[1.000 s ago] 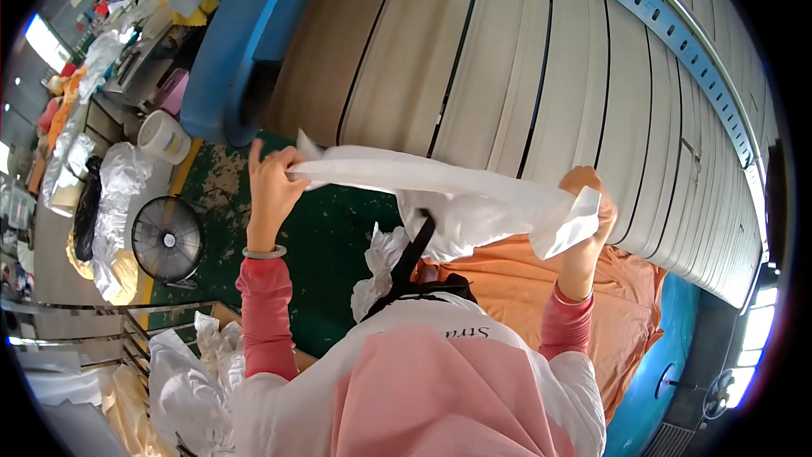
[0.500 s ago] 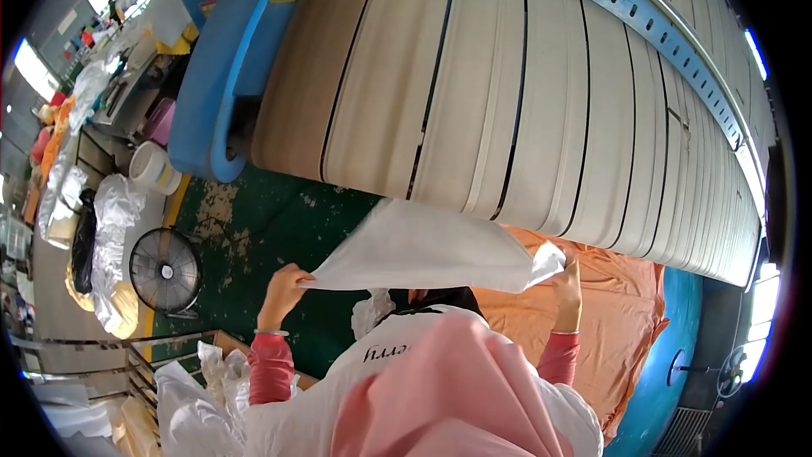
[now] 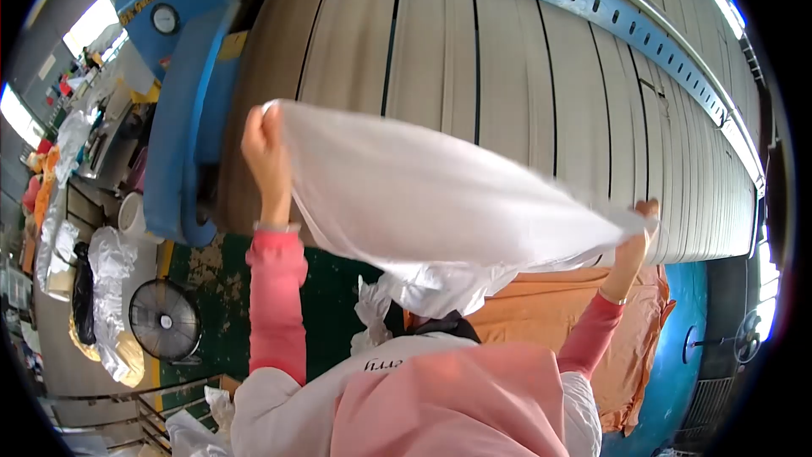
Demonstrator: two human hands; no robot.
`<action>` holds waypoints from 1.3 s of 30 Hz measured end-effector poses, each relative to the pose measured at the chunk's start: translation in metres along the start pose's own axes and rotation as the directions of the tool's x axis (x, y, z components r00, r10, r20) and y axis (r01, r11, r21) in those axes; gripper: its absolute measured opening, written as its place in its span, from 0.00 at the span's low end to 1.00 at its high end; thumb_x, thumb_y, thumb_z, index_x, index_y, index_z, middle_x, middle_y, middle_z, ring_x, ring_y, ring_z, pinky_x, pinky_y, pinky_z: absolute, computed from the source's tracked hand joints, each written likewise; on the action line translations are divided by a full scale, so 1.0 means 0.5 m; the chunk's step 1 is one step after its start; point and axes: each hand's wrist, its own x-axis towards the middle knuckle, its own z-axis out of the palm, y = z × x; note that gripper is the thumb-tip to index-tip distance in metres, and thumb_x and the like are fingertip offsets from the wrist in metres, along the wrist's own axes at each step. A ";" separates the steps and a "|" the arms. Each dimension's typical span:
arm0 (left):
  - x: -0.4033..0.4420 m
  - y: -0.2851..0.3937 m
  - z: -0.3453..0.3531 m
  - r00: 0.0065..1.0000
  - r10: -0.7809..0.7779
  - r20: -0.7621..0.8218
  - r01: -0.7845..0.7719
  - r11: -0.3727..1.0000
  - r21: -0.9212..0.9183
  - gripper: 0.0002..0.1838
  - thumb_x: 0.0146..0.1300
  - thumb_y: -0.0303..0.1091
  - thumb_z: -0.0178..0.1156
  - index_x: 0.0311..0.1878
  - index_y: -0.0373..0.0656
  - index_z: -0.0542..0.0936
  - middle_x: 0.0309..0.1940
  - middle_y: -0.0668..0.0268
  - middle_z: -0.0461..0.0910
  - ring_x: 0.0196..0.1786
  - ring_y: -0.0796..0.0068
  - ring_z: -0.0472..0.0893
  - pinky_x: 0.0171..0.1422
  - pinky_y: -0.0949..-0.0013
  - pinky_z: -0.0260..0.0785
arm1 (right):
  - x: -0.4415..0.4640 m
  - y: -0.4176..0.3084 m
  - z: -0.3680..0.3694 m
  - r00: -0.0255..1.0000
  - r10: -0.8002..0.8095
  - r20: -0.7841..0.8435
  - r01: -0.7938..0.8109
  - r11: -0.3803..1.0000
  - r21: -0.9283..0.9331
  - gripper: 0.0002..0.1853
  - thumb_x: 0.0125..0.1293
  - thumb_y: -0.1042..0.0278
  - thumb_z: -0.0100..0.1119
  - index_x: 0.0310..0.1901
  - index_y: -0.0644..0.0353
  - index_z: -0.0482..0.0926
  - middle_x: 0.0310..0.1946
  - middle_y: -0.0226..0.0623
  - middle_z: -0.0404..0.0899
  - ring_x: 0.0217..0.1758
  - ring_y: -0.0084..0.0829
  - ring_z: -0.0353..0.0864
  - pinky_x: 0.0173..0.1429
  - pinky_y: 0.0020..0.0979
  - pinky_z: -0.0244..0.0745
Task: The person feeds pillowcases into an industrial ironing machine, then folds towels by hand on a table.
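Note:
A white cloth is stretched between my two hands, in front of the beige belts of a large blue-framed machine. My left hand is raised and closed on one upper corner of the cloth. Lower and farther out on the right, my right hand pinches the opposite corner. The cloth sags between the hands, and its lower edge hangs in bright folds near my chest. Its far side hides part of the belts.
The machine's blue side frame stands at the left. A black floor fan and a white bucket are on the left side. Orange fabric lies below the machine. A metal-railed cart is at lower left.
Both hands have lifted and spread apart, raising the cloth from below the belts to in front of them. The view has shifted, showing more of the machine's top.

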 end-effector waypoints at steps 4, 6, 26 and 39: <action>0.128 -0.066 0.213 0.998 0.032 0.047 -0.043 0.962 0.270 0.11 0.70 0.38 0.49 0.38 0.41 0.75 0.31 0.51 0.79 0.36 0.45 0.79 0.37 0.54 0.69 | 0.206 0.052 0.103 0.979 -0.178 -0.101 0.021 0.578 -0.816 0.13 0.61 0.62 0.63 0.25 0.59 0.73 0.16 0.24 0.64 0.20 0.18 0.59 0.26 0.21 0.54; 0.180 -0.072 0.279 0.995 0.030 0.095 -0.067 0.908 0.414 0.10 0.70 0.38 0.49 0.40 0.43 0.74 0.32 0.52 0.80 0.36 0.46 0.80 0.37 0.52 0.70 | 0.303 0.147 0.055 0.952 -0.306 -0.013 0.072 0.266 -0.961 0.19 0.65 0.52 0.59 0.31 0.63 0.78 0.15 0.35 0.72 0.18 0.29 0.70 0.25 0.29 0.64; 0.346 -0.122 0.538 0.881 0.110 0.461 -0.414 0.652 0.636 0.29 0.64 0.60 0.49 0.62 0.53 0.69 0.65 0.63 0.65 0.68 0.58 0.64 0.63 0.40 0.57 | 0.618 0.306 0.272 0.862 -0.062 0.503 0.505 0.020 -0.863 0.32 0.64 0.42 0.53 0.64 0.53 0.67 0.65 0.38 0.64 0.70 0.41 0.59 0.69 0.46 0.55; 0.433 -0.192 0.575 0.857 -0.118 0.501 -0.295 0.684 0.667 0.43 0.62 0.73 0.36 0.73 0.54 0.58 0.75 0.58 0.51 0.77 0.58 0.48 0.75 0.39 0.37 | 0.718 0.312 0.310 0.946 0.200 0.256 0.282 -0.117 -0.952 0.43 0.64 0.27 0.35 0.72 0.51 0.56 0.74 0.42 0.51 0.79 0.40 0.41 0.77 0.53 0.32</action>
